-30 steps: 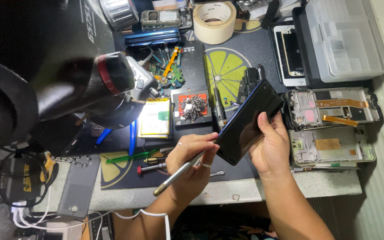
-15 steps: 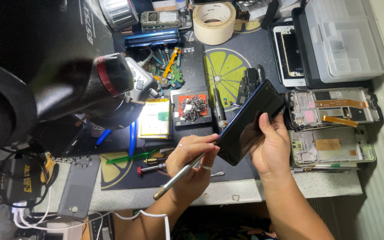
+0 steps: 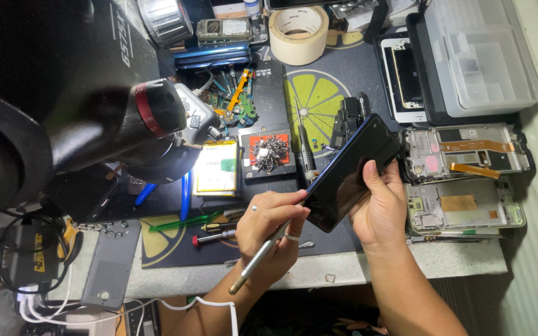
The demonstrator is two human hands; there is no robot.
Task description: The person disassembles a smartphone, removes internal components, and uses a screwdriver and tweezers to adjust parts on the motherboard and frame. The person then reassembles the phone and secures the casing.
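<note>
My right hand (image 3: 381, 208) grips a black smartphone (image 3: 350, 171), tilted with its dark glass facing me, above the front of the work mat (image 3: 269, 74). My left hand (image 3: 273, 224) holds a thin metal pen-like tool (image 3: 258, 258), its tip at the phone's lower left edge. A ring sits on one left finger. Just behind the phone lie a magnetic pad with a heap of small screws (image 3: 269, 152) and a screwdriver (image 3: 302, 140).
A microscope head (image 3: 126, 124) overhangs the left of the bench. Opened phone frames (image 3: 462, 155) lie stacked at the right, a clear plastic parts box (image 3: 474, 53) behind them. Masking tape roll (image 3: 298, 26), yellow battery (image 3: 216, 167), circuit boards (image 3: 235, 102), red-handled tool (image 3: 213, 236), cables at far left.
My hands, the phone and the tool have stayed almost still; the phone has shifted only very slightly.
</note>
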